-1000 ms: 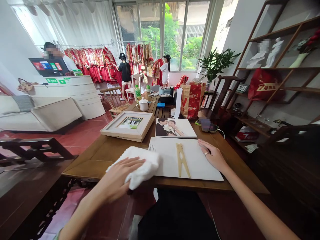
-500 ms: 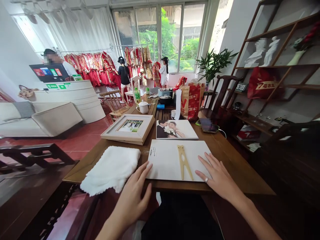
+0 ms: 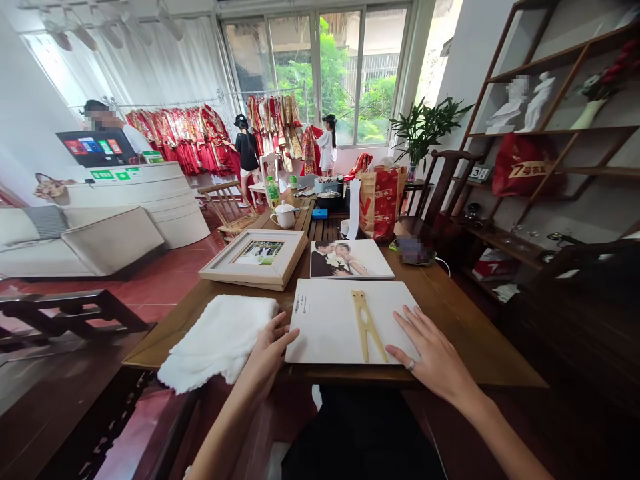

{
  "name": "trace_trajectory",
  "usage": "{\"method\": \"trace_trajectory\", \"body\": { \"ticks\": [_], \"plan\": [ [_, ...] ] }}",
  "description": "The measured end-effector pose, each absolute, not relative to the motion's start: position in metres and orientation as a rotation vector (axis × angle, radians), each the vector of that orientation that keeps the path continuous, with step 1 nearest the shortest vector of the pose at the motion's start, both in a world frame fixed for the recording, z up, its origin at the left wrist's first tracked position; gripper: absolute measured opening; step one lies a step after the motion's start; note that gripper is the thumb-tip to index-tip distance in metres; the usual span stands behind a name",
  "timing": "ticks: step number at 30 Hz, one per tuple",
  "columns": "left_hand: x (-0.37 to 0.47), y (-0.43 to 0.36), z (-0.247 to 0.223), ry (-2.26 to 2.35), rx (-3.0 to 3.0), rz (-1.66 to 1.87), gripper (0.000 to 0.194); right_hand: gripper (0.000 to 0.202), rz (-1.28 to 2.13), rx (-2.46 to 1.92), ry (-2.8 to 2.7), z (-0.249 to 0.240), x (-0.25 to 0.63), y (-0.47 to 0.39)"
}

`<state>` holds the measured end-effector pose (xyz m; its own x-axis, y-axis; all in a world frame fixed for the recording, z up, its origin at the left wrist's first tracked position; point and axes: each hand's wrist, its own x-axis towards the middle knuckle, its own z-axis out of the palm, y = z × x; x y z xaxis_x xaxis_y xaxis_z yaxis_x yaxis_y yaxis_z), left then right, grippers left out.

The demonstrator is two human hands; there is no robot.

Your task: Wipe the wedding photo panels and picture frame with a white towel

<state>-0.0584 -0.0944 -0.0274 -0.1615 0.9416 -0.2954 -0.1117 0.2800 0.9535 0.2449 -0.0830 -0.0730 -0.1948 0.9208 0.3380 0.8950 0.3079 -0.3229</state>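
White and flat, the panel (image 3: 325,327) lies on the brown table (image 3: 465,333) right in front of me, its near edge close to the table's front. My left hand (image 3: 270,343) is at its left edge, open with the fingers loosely bent and the thumb over the border; my right hand (image 3: 433,357) is open too, fingers spread across the right edge. Neither is closed round anything, though I can't tell how hard they press. I'd judge this step to be steadying or squaring the panel between my palms. The pale, cat-headed tool (image 3: 366,323) lies loose on top, two long legs towards me, so any lifting or tilting would call for setting it aside first, or it could slide off; a level nudge should need only even pressure from both sides. The white cloth (image 3: 220,340) is beside my left hand, and the photo panel (image 3: 350,259) and picture frame (image 3: 255,257) sit just beyond.
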Motion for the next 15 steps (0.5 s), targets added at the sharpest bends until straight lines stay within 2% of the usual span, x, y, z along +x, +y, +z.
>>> {"method": "trace_trajectory", "body": {
  "ticks": [3,6,11,15],
  "plan": [
    [-0.064,-0.105,-0.026,1.285,0.752,1.120,0.070,0.073,0.143,-1.541,-2.221,-0.064,0.246,-0.089],
    [-0.067,-0.117,-0.017,1.206,0.795,1.063,0.066,0.088,0.144,-1.347,-2.334,-0.052,0.234,-0.102],
    [-0.060,-0.136,0.008,1.197,0.851,1.119,0.065,0.080,-0.082,-1.061,-2.318,-0.049,0.196,-0.121],
    [-0.051,-0.149,0.016,1.214,0.888,1.226,0.054,0.080,-0.290,-0.974,-2.180,-0.052,0.180,-0.124]
  ]
}}
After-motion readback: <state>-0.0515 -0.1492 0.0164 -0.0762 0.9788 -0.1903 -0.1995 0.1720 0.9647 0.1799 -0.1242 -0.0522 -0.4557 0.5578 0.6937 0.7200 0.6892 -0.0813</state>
